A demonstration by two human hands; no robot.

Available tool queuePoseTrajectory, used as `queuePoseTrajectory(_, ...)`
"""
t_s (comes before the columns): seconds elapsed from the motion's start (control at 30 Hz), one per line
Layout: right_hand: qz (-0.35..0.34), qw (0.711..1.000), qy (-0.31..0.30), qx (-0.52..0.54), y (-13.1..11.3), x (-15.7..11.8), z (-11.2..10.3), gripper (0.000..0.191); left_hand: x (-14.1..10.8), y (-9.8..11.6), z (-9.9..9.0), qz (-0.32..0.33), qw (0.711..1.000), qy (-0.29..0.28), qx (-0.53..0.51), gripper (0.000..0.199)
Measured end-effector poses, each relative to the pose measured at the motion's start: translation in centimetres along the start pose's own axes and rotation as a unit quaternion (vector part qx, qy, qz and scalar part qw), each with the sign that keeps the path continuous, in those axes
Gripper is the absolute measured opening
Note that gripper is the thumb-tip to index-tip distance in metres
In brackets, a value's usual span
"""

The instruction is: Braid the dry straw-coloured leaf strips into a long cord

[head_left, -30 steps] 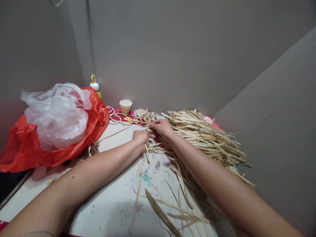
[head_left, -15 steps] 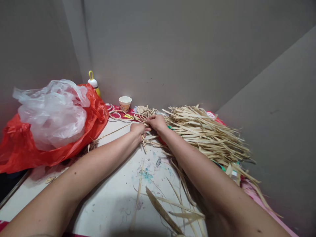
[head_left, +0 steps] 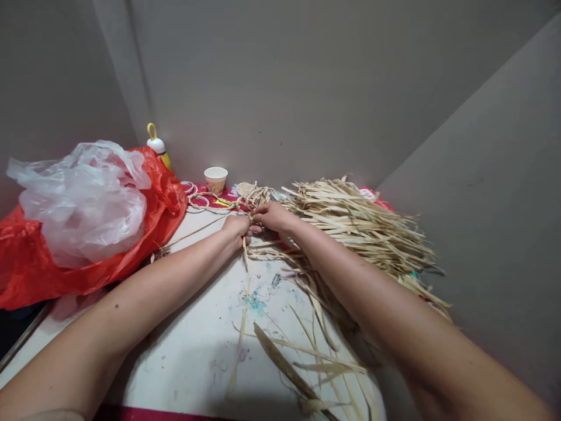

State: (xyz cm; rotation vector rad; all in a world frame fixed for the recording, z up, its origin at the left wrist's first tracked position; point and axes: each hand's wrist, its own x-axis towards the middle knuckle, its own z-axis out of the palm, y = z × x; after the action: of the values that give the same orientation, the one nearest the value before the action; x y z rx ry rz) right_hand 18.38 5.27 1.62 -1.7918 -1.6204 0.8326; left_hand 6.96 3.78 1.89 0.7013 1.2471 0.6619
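From where I stand, the two hands meet near the far side of the white table (head_left: pixel 188 356). The left hand (head_left: pixel 239 225) is curled around some straw strands (head_left: pixel 245 251), whose ends stick out below its fingers toward six o'clock. The right hand (head_left: pixel 272 217) sits just beside it at three o'clock, thumb and fingertips pinched together on the same strands, which lie between the two hands; their exact path under the fingers is hidden.

Taking the hands as the clock's centre, a small woven disc (head_left: pixel 246 189) lies near at twelve, a paper cup (head_left: pixel 215 182) stands upright toward eleven, and a yellow and white bottle (head_left: pixel 158 147) is at ten. A red bag (head_left: pixel 164 196) with a whitish plastic bag (head_left: pixel 83 204) on it fills nine. A thick straw bundle (head_left: pixel 359 228) spreads at three, and loose strips (head_left: pixel 283 359) lie scattered around five.
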Motion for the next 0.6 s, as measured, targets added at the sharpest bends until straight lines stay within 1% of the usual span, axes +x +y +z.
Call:
queuePoseTrajectory(0.07, 0.001, 1.0, -0.007, 0.009, -0.6, -0.6, -0.6, 0.014, -0.1, 0.5, -0.4, -0.01, 1.0, -0.02, -0.005, 0.012)
queuePoseTrajectory(0.1, 0.002, 1.0, -0.001, 0.018, -0.9, -0.9, -0.8, 0.016, -0.2, 0.7, -0.6, -0.018, 0.999, -0.031, -0.008, 0.012)
queuePoseTrajectory(0.2, 0.012, 0.997, 0.038, 0.069, -1.3, -1.5, -0.9, 0.017, 0.0, 1.3, -1.2, -0.052, 0.996, -0.07, -0.009, 0.016)
queuePoseTrajectory(0.27, 0.033, 0.991, 0.054, 0.118, -1.4, -1.9, -0.7, 0.015, 0.2, 1.6, -1.6, -0.078, 0.992, -0.097, -0.008, 0.019)
queuePoseTrajectory(0.37, 0.076, 0.974, 0.061, 0.203, -1.4, -2.7, -0.2, 0.015, 0.4, 1.9, -2.2, -0.103, 0.987, -0.127, -0.011, 0.025)
queuePoseTrajectory(0.5, 0.114, 0.942, 0.088, 0.303, -1.9, -3.8, 0.3, 0.016, 0.4, 2.5, -2.3, -0.109, 0.984, -0.142, -0.027, 0.027)
queuePoseTrajectory(0.53, 0.123, 0.935, 0.082, 0.322, -2.1, -4.1, 0.5, 0.016, 0.4, 2.7, -2.3, -0.109, 0.983, -0.144, -0.03, 0.027)
queuePoseTrajectory(0.6, 0.139, 0.924, 0.05, 0.354, -2.3, -4.7, 1.1, 0.015, 0.5, 3.0, -2.2, -0.111, 0.982, -0.147, -0.032, 0.025)
